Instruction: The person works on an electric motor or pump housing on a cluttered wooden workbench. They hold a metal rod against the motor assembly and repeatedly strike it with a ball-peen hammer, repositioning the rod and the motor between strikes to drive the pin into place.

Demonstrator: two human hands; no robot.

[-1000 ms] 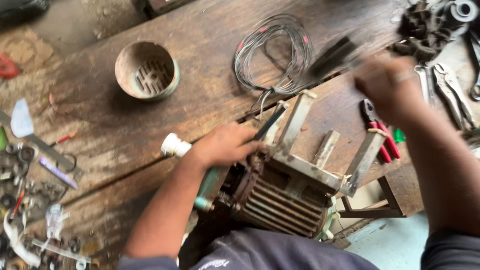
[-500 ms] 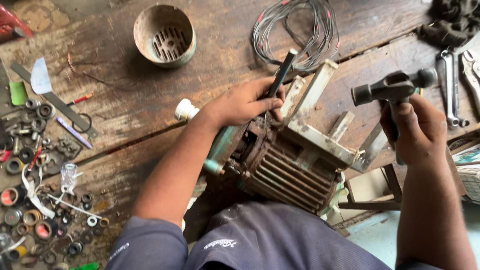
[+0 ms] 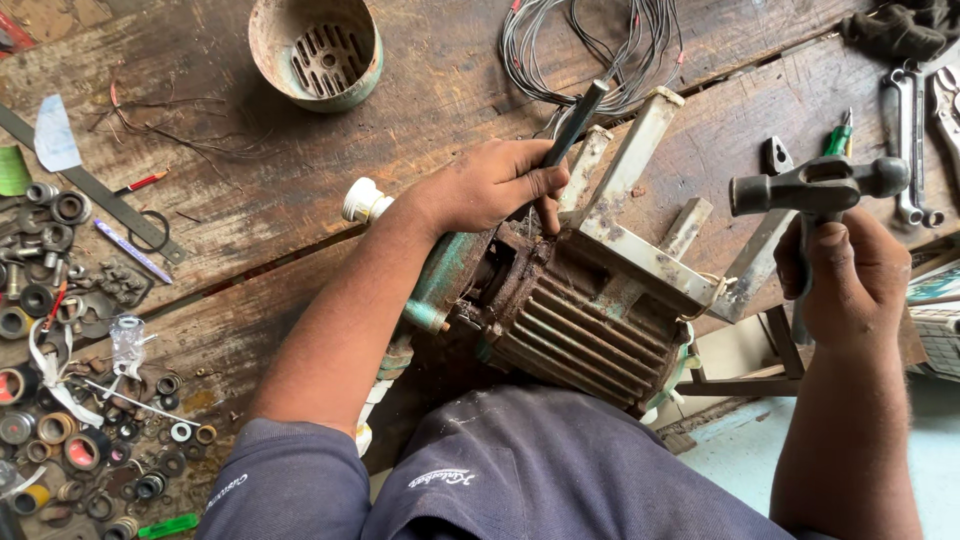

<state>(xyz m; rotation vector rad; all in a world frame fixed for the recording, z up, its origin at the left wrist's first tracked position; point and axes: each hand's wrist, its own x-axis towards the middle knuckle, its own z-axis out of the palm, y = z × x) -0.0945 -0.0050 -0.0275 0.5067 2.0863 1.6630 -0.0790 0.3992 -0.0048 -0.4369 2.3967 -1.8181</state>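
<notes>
A rusty finned electric motor (image 3: 590, 325) with a cream metal base frame (image 3: 650, 235) lies on its side at the near edge of a worn wooden workbench (image 3: 300, 190). My left hand (image 3: 495, 185) is closed around a dark steel punch (image 3: 575, 125), its lower end set against the motor's end face. My right hand (image 3: 845, 270) grips the handle of a dark hammer (image 3: 815, 185), held raised to the right of the motor, apart from it.
A round metal fan cover (image 3: 315, 50) sits at the back, next to a coil of grey wire (image 3: 600, 45). Spanners and pliers (image 3: 910, 140) lie at the right. Several bearings, rings and washers (image 3: 70, 380) cover the left. A small stool (image 3: 760, 360) stands below right.
My right hand reached right, picked up the hammer and brought it up beside the motor. My left hand kept the punch on the motor. The view shifted closer.
</notes>
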